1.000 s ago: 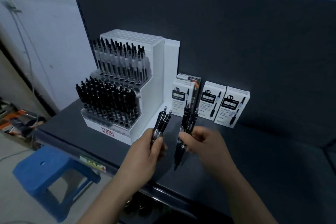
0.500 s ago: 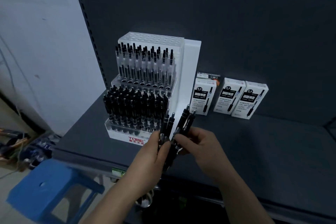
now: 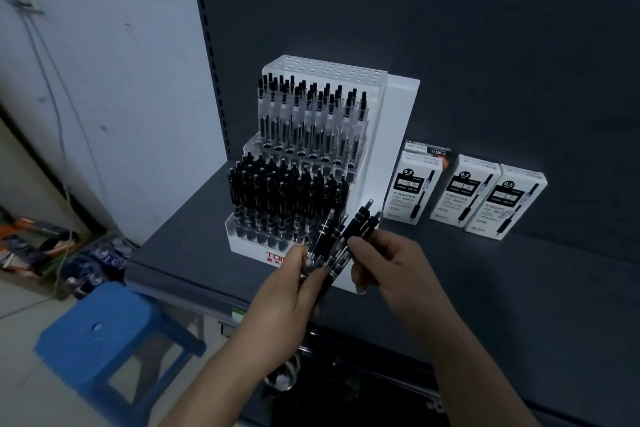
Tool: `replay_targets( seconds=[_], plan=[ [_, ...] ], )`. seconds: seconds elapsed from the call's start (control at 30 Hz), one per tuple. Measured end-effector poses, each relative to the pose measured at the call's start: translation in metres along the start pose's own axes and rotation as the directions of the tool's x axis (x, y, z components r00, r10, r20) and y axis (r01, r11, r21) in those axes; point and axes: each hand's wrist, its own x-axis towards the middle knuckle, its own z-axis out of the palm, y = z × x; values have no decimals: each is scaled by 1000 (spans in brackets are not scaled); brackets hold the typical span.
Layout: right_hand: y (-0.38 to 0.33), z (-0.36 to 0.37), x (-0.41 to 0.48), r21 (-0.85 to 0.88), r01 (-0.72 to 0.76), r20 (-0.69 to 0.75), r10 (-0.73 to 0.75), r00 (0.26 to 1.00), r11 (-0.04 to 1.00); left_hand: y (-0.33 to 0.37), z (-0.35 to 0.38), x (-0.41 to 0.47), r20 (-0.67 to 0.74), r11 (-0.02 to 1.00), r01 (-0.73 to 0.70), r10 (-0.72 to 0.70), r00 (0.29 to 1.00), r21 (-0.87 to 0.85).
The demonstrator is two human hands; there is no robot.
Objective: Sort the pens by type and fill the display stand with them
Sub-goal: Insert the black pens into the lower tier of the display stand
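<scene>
Black pens (image 3: 358,220), two separate bunches a second ago, now meet just before the display stand (image 3: 398,121); left hand (image 3: 284,291) grips one bunch, right hand (image 3: 388,263) pinches the other, probably merging them for slotting.

Left hand (image 3: 280,298) hides lower ends of the held pens (image 3: 325,234) and part of the red label (image 3: 274,257)

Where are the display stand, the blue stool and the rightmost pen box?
display stand (image 3: 394,135), head view, white side wall.
blue stool (image 3: 121,315), head view, seat top.
rightmost pen box (image 3: 505,204), head view, front face.
</scene>
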Motion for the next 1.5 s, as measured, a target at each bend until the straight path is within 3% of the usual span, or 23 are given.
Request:
replay_targets(
  seconds=[0.1,0.2,0.33,0.53,0.63,0.73,0.8,0.87,1.1,1.17,1.23,1.33,1.4,1.5],
  plan=[
    [-2,4,3,58,9,6,-10,1000,998,-8,-10,-4,-106,997,-12,20,994,75],
    [-11,6,8,115,57,-76,-48,996,992,-18,-27,-3,-220,990,-14,44,974,138],
    [-18,16,18,-90,160,-217,-176,960,983,-26,-50,2,-271,993,20,12,963,115],
    [-19,49,28,-392,129,-223,-230,947,911,-31,-79,8,-229,999,20,-9,973,48],
    [-22,60,35,-622,70,-150,-206,967,780,-32,-90,12,-202,1000,7,-3,979,16],
    [-30,70,44,-826,43,-61,-166,984,563,-33,-96,18,-189,1000,-4,2,982,-7],
    [-34,77,48,-906,43,-17,-137,990,421,-35,-98,21,-188,1000,-12,9,982,-16],
    [-32,82,53,-927,33,-13,-122,992,373,-37,-98,22,-191,1000,-24,21,981,-15],
    [-20,82,57,-904,10,-52,-134,990,428,-43,-104,23,-146,999,-47,42,988,-27],
    [-17,78,52,-872,16,-65,-149,987,489,-41,-104,23,-125,998,-60,55,991,-37],
    [-18,78,43,-736,32,-130,-187,974,676,-39,-102,23,-93,996,-68,63,994,-54],
    [-29,84,28,-306,86,-225,-159,961,948,-38,-98,24,-24,996,-80,78,997,-50],
    [-34,87,21,-113,92,-200,-113,973,989,-38,-95,24,13,993,-98,99,995,-60],
    [-35,87,18,-45,87,-200,-94,975,995,-33,-91,24,57,990,-105,111,992,-92]
  ],
)
